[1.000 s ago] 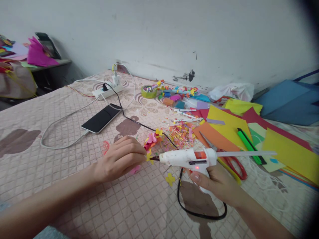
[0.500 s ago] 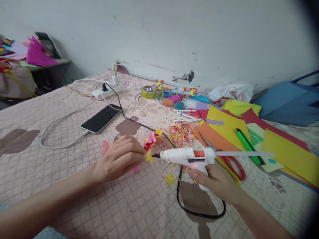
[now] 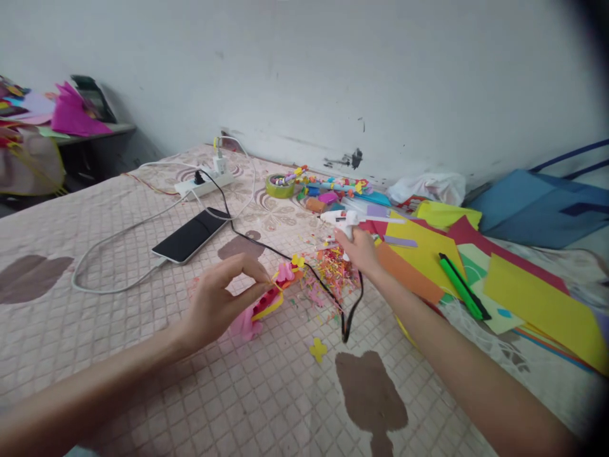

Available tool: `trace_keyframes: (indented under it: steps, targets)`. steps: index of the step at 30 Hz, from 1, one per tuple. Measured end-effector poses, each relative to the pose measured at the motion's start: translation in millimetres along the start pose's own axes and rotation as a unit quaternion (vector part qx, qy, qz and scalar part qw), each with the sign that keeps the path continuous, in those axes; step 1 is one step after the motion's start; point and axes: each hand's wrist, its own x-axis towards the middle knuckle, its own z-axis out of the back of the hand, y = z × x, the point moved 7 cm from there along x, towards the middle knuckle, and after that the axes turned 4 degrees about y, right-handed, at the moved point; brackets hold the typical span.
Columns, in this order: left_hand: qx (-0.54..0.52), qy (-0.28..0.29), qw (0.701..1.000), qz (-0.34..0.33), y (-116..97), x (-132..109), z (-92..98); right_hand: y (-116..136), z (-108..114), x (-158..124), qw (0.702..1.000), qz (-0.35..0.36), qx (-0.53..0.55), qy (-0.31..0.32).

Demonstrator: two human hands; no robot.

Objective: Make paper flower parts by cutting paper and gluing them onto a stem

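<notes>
Pinching a thin yellow cut-out (image 3: 278,286) in closed fingertips, our left hand (image 3: 216,301) is just beside a red, flower-trimmed strip (image 3: 267,301) on the quilted pale-pink cloth (image 3: 266,393). Our right hand (image 3: 360,249) wraps the handle of a white plastic glue gun (image 3: 339,218) well apart, presumably so its hot tip clears those fingers. Farther back, a flat yellow-green tape roll (image 3: 278,192) seems to cradle decorated sticks (image 3: 291,177); we cannot tell what the crumpled white plastic bag (image 3: 432,188) contains.

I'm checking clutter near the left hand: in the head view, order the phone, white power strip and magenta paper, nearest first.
From the left hand:
1. Phone, just beyond it, slightly left.
2. White power strip, farther back, behind the phone.
3. Magenta paper, far left, on the side table.
</notes>
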Motion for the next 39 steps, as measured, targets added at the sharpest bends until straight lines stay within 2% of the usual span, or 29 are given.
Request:
trace_keyframes:
  steps: [2, 5, 8, 11, 14, 17, 20, 24, 32, 39]
  targets:
    - [-0.017, 0.022, 0.998, 0.053, 8.1, 0.5, -1.7, -2.3, -9.4, 8.7, 1.0, 0.006, 0.0, 0.019]
    - [-0.043, 0.07, 0.989, 0.119, 16.9, -0.5, -7.0, -5.2, -15.0, 6.3, 0.999, 0.019, 0.015, 0.047]
    - [-0.059, 0.128, 0.978, 0.157, 18.6, -2.1, -14.3, -10.0, -13.3, -4.3, 0.997, 0.029, 0.031, 0.061]
    - [-0.051, 0.176, 0.967, 0.179, 17.0, -3.0, -20.4, -11.6, -7.0, -14.2, 0.997, 0.048, 0.046, 0.046]
    - [-0.024, 0.211, 0.957, 0.198, 16.3, -2.6, -24.0, -1.5, 5.5, -24.5, 0.995, 0.088, 0.042, -0.006]
    - [0.022, 0.225, 0.951, 0.21, 18.7, 0.0, -25.4, 21.1, 20.7, -41.3, 0.988, 0.139, 0.038, -0.054]
    - [0.063, 0.244, 0.94, 0.23, 26.9, 2.6, -28.7, 48.0, 32.7, -64.1, 0.978, 0.194, 0.055, -0.058]
    - [0.091, 0.314, 0.905, 0.271, 39.8, 4.4, -37.3, 69.1, 40.9, -93.6, 0.968, 0.244, 0.06, -0.029]
    - [0.136, 0.364, 0.871, 0.3, 29.0, 20.8, -42.7, 65.2, 47.5, -124.1, 0.963, 0.261, 0.065, 0.013]
    - [0.133, 0.389, 0.865, 0.288, 31.3, 25.4, -51.2, 61.9, 55.2, -135.6, 0.963, 0.259, 0.067, 0.027]
